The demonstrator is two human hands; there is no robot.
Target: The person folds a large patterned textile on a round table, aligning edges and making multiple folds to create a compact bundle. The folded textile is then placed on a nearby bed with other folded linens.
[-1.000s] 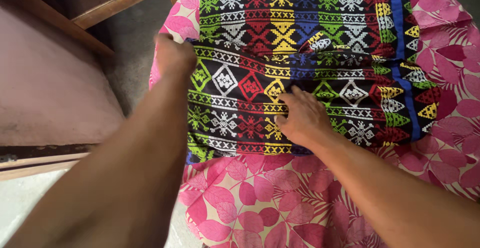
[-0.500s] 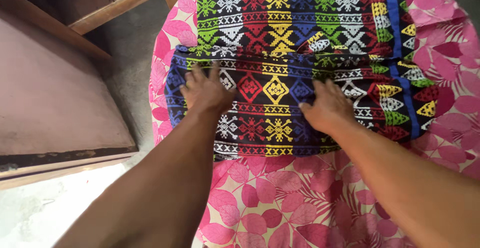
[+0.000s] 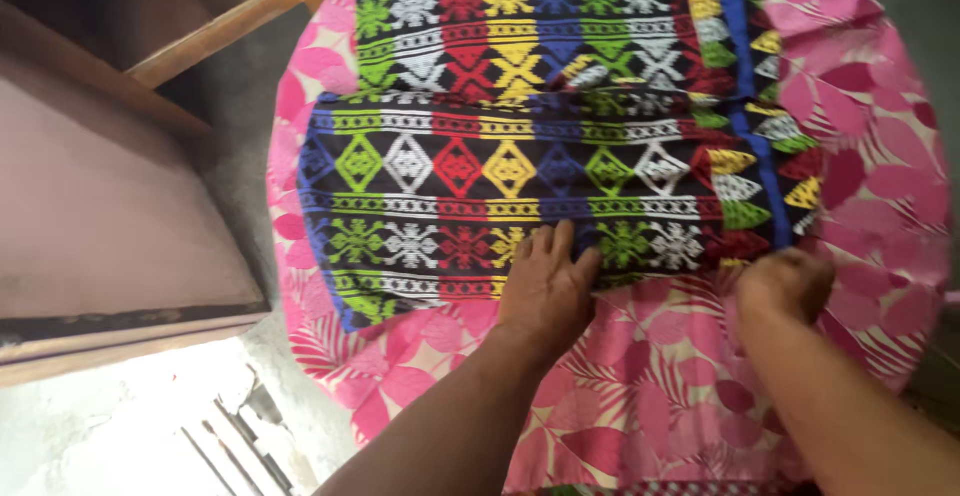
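The patterned woven cloth (image 3: pixel 520 156) lies folded once. The left hand (image 3: pixel 545 291) presses flat, fingers spread, at six o'clock; the right hand (image 3: pixel 785 284) pinches its corner. Further folds seem left.

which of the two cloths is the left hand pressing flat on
The black woven cloth with bright geometric bands; the left hand lies on its near edge, above the pink leaf-print cloth.

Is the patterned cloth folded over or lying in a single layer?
Folded: the patterned cloth shows a doubled edge across its width, near layer overlapping the far one.
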